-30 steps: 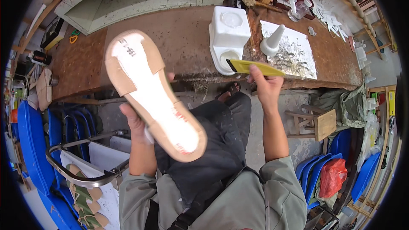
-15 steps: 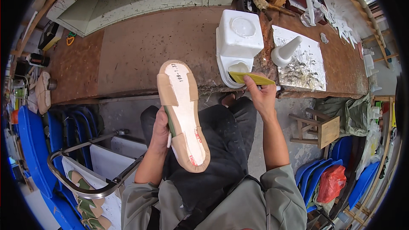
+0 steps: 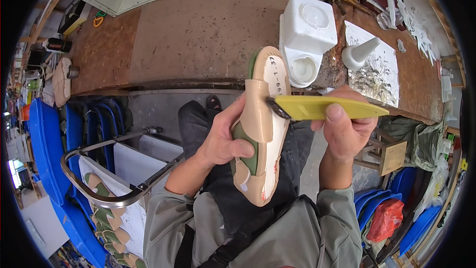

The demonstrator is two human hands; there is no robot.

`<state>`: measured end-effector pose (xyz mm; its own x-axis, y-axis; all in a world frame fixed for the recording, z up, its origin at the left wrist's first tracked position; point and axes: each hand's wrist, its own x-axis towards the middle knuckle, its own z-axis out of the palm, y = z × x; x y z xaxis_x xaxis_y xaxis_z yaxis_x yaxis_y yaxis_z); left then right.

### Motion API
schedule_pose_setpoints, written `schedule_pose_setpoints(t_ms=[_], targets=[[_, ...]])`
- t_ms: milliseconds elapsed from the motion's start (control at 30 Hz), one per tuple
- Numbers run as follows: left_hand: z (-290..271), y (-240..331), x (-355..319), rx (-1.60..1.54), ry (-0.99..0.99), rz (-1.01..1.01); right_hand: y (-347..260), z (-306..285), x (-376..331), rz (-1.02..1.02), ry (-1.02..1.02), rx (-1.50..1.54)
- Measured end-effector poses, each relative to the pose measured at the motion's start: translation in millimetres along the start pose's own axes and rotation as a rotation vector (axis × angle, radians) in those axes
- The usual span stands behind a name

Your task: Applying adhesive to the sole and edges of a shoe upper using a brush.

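Observation:
My left hand is wrapped round a tan and green shoe upper, held sole side up with its white insole facing me. The shoe tilts, its toe or heel end pointing toward the workbench. In my right hand is a brush with a flat yellow handle. Its dark bristles touch the edge where the tan material folds onto the insole. Just beyond the shoe, a white plastic pot with a round open cup at its front stands on the brown workbench.
A white cone-topped bottle stands on stained paper to the right. Left of me is a cart with a metal rail and several green-tan shoes. Blue trays, a wooden stool and a red bag flank me.
My right hand has brought the brush from the pot's cup to the shoe. My left hand has moved right and turned the shoe. The whole view has shifted.

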<state>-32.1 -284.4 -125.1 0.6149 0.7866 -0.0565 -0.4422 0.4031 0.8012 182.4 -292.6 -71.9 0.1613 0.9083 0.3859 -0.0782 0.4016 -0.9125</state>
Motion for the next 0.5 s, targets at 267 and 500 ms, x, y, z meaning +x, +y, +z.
schedule_pose_setpoints(t_ms=[267,500], targets=[[18,15,-17,0.051,-0.039,0.054,-23,9,2,-0.167,-0.060,-0.111],[32,25,-26,0.078,-0.032,0.058,-31,5,-12,-0.343,-0.208,-0.128]])
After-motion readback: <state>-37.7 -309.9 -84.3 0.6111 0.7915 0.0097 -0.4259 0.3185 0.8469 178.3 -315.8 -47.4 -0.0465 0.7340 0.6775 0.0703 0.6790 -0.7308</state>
